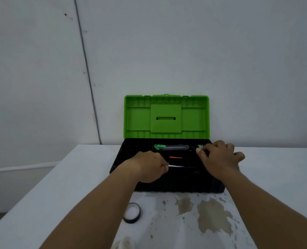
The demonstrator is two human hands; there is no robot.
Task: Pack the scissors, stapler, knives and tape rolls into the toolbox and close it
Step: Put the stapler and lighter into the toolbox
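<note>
Packing is under way: left hand [150, 166] pinches a silvery blade-like tool [176, 166] into the open toolbox [167, 184], right hand [219, 157] grips a small green item [200, 146], and the tape roll [132, 212] on the table [41, 186] likely comes next.

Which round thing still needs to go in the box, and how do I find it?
Start at the black toolbox with its green lid standing open. Come toward the near edge of the white table. There, left of the brown stains, lies a tape roll: a flat black ring, the only round thing outside the box.
</note>
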